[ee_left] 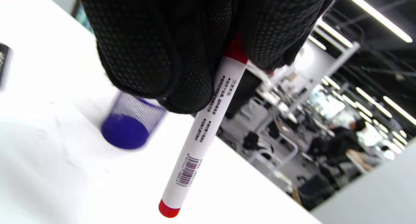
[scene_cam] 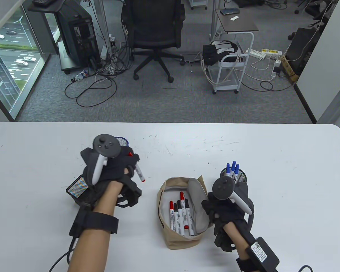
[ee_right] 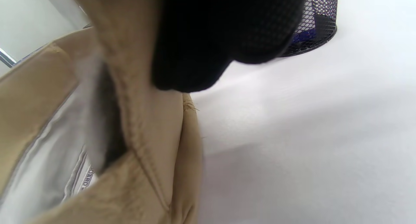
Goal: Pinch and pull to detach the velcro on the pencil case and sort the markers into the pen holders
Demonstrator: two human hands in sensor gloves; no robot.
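Observation:
A beige pencil case (scene_cam: 181, 215) lies open in the middle of the table with several red and black markers (scene_cam: 181, 215) inside. My left hand (scene_cam: 130, 167) pinches a red-capped white marker (scene_cam: 138, 172), seen close up as a marker (ee_left: 208, 126) slanting down above the table. A blue mesh pen holder (ee_left: 130, 123) stands just beyond it, mostly hidden behind the tracker as the blue holder (scene_cam: 123, 140). My right hand (scene_cam: 212, 209) grips the case's right flap (ee_right: 143, 120). A black mesh holder (scene_cam: 234, 176) with several blue markers stands behind it.
The white table's far edge (scene_cam: 170, 123) runs across the middle of the table view. Beyond it are an office chair (scene_cam: 154, 34), a white cart (scene_cam: 229, 56) and floor cables. A small patterned module (scene_cam: 78, 188) sits by my left wrist.

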